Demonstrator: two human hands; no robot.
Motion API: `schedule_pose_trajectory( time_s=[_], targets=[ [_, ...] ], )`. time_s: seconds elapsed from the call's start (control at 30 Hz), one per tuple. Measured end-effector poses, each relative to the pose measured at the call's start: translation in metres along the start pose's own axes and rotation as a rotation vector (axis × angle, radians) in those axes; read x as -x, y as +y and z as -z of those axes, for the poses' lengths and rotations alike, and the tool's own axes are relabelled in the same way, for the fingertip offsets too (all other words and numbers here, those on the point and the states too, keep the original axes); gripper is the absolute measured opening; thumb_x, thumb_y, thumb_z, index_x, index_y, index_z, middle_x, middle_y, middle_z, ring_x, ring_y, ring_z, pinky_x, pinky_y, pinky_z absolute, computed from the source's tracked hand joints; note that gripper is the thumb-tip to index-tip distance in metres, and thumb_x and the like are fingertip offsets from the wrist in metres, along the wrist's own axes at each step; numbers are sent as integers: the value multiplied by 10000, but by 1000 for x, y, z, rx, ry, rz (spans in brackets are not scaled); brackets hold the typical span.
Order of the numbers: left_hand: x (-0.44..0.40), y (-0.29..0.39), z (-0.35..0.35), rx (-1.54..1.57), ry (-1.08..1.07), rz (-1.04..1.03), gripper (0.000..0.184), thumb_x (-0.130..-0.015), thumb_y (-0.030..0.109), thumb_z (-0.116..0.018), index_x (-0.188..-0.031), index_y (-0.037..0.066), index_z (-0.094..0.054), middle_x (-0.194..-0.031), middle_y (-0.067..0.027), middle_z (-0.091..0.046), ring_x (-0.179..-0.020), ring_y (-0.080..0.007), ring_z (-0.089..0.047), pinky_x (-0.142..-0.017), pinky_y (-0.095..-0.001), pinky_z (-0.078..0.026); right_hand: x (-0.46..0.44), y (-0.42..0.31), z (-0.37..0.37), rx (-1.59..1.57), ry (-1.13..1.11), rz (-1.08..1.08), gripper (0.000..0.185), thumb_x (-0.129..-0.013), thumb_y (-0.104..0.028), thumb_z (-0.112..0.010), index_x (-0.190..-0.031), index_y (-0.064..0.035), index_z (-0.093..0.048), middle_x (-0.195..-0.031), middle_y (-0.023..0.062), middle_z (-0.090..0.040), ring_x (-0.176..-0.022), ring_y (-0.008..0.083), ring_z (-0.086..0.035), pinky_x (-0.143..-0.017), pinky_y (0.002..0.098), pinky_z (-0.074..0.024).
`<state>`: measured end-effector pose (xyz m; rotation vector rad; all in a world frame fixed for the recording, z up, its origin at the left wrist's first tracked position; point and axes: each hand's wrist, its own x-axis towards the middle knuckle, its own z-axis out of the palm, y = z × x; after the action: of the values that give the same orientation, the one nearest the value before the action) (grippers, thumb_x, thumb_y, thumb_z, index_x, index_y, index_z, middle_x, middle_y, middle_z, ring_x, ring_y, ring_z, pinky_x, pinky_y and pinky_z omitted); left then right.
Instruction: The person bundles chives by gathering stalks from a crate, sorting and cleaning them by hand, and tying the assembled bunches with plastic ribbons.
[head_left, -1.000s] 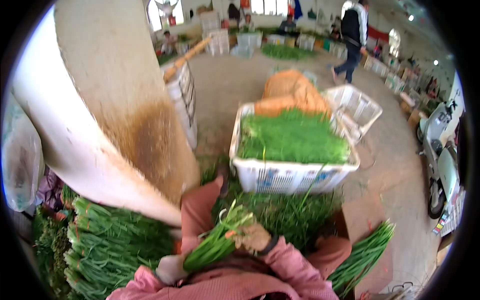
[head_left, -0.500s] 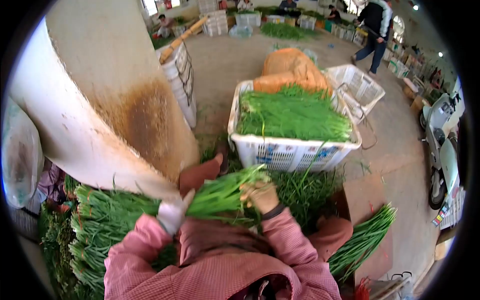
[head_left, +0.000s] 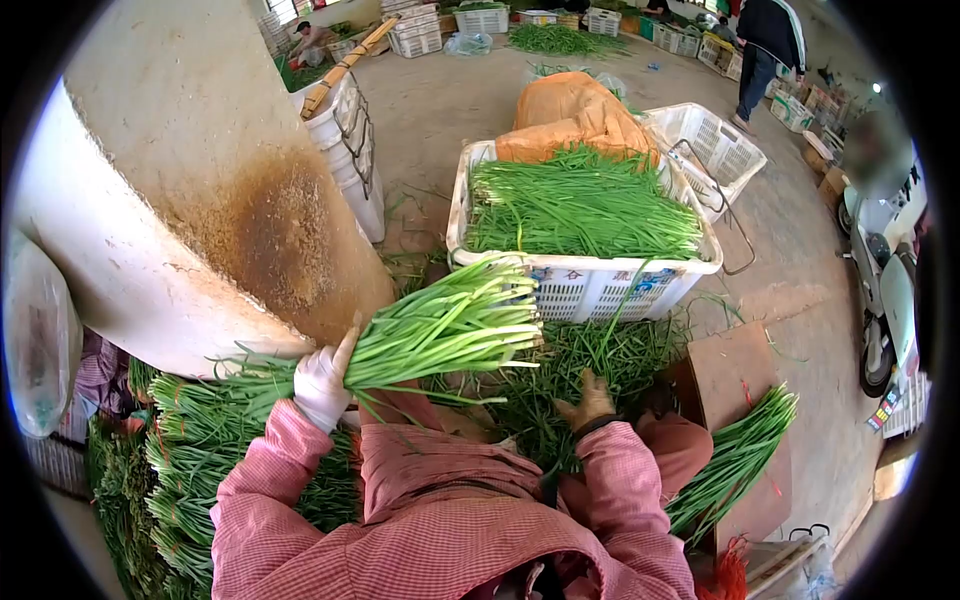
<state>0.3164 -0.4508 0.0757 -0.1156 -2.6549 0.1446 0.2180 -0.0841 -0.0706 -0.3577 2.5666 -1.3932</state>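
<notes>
And here's the big pillar (head_left: 190,120), looming ahead and left of the left hand. Ahead of the right hand sits the white plastic crate (head_left: 685,270), with chives (head_left: 580,205) heaped inside. Down beside the left hand lie the stacked bundles (head_left: 220,450), leaves trailing, and loose leaves (head_left: 560,360) litter the floor around and beyond the right hand.

Now the chive bundle (head_left: 430,330) — up in the air, well off to the left, leaves hanging past the left hand (head_left: 320,388), pale stem ends fanning out to the right. The left hand is clamped round the leafy part, thumb up; the right hand (head_left: 592,402) is open, holding nothing that shows, so the hands are apart. Out beyond the right hand, another bunch (head_left: 740,450) lies across a flat board (head_left: 725,355).

How does it handle? Light, I'd judge, firm at the pale ends but floppy in the leaf, perhaps a touch slick if damp. No tie shows on it, so stalks could slide lengthwise. Best hold looks like a broad, gentle wrap near the middle — squeeze hard and those leaves would likely bruise or crease.
</notes>
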Motion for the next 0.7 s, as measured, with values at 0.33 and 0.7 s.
schedule_pose_trajectory(
  time_s=[0.33, 0.7],
  targets=[
    [69, 95, 0, 29, -191, 25, 709, -565, 45, -510, -1250, 45, -326, -865, -107, -481, -731, -236, -463, -698, -378, -355, -36, -106, -99, -2044, -640, -93, 494, -884, -402, -279, -1287, -117, -274, -1333, 106, -265, -1206, 240, -276, -1001, 387, -240],
    [-21, 27, -24, 1391, -996, 201, 838, -635, 324, -718, -1242, -48, -278, -1159, -125, -452, -1076, -185, -408, -910, -303, -332, -49, -133, -80, -1850, -1158, 45, 614, -865, -499, -244, -1208, -9, -384, -1119, 156, -494, -1034, 254, -469, -876, 361, -386]
  ],
)
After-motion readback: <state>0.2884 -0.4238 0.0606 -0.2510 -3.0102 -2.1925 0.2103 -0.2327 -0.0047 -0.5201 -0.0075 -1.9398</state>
